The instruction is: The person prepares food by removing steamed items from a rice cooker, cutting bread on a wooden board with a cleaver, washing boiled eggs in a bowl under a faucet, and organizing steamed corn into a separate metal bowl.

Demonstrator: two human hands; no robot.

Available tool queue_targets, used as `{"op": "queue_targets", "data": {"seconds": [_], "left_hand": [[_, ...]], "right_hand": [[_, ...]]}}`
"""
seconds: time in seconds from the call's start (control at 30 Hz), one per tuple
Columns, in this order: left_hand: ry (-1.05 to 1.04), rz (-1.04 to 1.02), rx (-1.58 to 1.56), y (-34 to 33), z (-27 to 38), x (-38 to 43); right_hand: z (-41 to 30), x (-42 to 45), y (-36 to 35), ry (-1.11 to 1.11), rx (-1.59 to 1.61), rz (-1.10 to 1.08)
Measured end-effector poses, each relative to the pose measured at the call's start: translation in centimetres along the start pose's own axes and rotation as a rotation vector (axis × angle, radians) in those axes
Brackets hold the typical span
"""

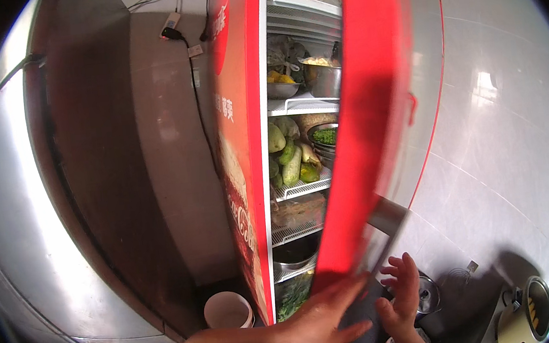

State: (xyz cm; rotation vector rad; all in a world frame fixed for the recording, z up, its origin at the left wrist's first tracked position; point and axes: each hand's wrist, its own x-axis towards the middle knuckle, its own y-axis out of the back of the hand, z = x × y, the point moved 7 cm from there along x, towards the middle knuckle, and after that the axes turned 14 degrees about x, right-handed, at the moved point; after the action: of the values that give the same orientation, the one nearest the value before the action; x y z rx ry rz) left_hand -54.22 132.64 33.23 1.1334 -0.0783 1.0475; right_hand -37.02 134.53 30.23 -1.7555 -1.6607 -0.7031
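Observation:
A tall red drinks refrigerator (242, 174) stands before me with its red door (363, 88) partly swung out. My left hand (325, 315) reaches across to the lower part of the door, fingers spread; whether it touches the door is unclear. To its right, my right hand (400, 293) is raised with fingers apart, holding nothing. On the white wire shelves are a metal pot (323, 80), a metal bowl with yellow food (282, 89), pale green gourds (293, 167), a bowl of chopped greens (324, 137) and a dark pan (295, 256). Leafy greens (291, 299) lie at the bottom.
A white bucket (227, 311) stands on the floor left of the refrigerator. A large metal cabinet (24, 195) fills the left side. At lower right are a round pot (535, 310) with yellow food and a metal lid or pan (429, 295). A power strip (170, 25) hangs on the wall.

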Motion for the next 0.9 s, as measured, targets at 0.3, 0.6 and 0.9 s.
{"op": "queue_targets", "data": {"seconds": [0.3,0.6,0.9], "left_hand": [[-0.080,0.666,0.826,18.6,-6.1,18.9],[0.517,0.157,1.237,25.9,-20.3,32.3],[0.790,0.125,1.273,25.9,-20.6,31.8]], "right_hand": [[-2.6,-2.4,4.6,-0.109,0.334,0.240],[-1.5,-5.6,10.4,-0.030,0.023,0.212],[-2.1,-5.5,10.3,-0.132,-0.125,0.159]]}}
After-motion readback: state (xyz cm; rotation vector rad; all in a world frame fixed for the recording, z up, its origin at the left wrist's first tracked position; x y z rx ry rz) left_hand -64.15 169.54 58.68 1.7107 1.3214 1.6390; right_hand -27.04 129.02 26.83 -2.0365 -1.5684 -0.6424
